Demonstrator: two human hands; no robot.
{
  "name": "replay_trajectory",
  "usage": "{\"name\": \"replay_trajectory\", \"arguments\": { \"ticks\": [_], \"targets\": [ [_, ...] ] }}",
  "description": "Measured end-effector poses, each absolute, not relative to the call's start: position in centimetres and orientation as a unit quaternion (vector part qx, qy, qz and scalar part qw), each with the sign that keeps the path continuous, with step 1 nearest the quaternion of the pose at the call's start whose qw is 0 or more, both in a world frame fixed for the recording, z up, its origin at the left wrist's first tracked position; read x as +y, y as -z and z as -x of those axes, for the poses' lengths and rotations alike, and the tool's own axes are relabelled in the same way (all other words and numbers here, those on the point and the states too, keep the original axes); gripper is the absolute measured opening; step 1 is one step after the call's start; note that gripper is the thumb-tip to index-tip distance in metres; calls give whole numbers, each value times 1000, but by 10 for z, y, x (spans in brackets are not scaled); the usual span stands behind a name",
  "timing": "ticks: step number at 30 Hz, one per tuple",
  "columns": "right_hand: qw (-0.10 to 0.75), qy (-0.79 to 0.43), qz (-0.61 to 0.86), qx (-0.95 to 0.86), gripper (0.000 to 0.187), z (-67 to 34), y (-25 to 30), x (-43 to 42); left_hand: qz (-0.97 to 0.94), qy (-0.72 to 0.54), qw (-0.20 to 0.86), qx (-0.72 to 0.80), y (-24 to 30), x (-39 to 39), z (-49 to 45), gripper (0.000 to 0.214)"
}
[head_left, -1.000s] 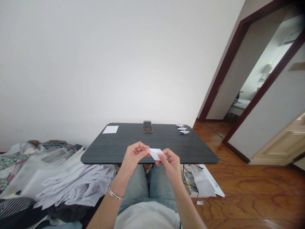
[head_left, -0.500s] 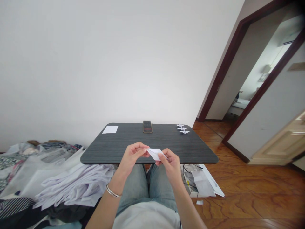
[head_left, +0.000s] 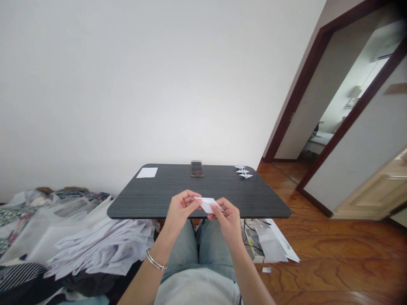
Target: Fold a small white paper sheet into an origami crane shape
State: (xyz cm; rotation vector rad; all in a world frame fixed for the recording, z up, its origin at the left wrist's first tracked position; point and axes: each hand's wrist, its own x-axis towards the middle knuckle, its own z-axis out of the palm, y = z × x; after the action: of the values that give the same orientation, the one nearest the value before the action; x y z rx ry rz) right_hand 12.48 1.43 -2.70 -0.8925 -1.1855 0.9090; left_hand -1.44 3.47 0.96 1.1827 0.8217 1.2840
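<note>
A small piece of folded white paper (head_left: 208,203) is held up between my two hands, over the near edge of the dark table (head_left: 171,186). My left hand (head_left: 184,206) pinches its left corner between thumb and fingers. On the other side, my right hand (head_left: 226,214) grips the right end, thumb on top and fingers beneath. Part of the paper is hidden behind the fingers. Several folded paper cranes (head_left: 243,171) stand close together at the table's far right. A flat white sheet of paper (head_left: 147,172) lies at the far left.
A phone (head_left: 196,168) rests at the table's back edge by the white wall. Heaped clothes and plastic bags (head_left: 95,245) lie to the left. Beneath the table's right side are papers (head_left: 271,245), cables and a box. A doorway opens at the right.
My left hand has shifted slightly right along the paper, its thumb now further over the left corner. My right hand keeps its grip almost unmoved.
</note>
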Motion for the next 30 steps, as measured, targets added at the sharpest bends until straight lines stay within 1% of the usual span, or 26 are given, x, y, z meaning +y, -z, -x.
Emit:
{"name": "replay_trajectory", "arguments": {
  "ticks": [12, 23, 30],
  "targets": [
    [641, -399, 394, -525, 22, -125, 30, 17, -498, -542, 570, 366, -5, 39, 19, 21],
    [645, -408, 388, -516, 23, -126, 31, 17, -517, -536, 562, 359, -9, 37, 22, 26],
    [643, -410, 385, -520, 22, -127, 28, 14, -535, -509, 572, 357, -13, 36, 26, 23]
  ]
}}
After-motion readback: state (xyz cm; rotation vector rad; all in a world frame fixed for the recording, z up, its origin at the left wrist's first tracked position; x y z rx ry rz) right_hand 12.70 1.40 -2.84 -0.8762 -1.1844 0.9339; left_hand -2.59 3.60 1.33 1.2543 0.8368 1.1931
